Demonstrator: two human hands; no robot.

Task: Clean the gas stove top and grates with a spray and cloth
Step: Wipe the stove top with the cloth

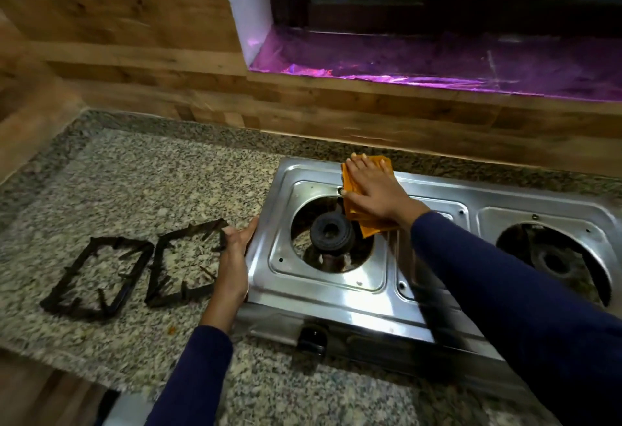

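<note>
On the stove top (353,304), at its rear edge beside the left burner (331,234), right hand (373,189) lies flat, fingers spread, pressing a folded orange cloth (370,227) to the steel. Left hand (234,257) braces the stove's left side, open, gripping nothing. Two black grates (101,277) lie side by side on the granite counter (151,176). No legible markings or brand.

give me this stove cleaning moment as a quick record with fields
right hand: flat on the orange cloth, pressing it on the stove top behind the left burner
left hand: braced against the stove's left edge
grates: two, off the stove, side by side on the granite counter; far grate, near grate
right burner: uncovered
spray: not in view
</note>
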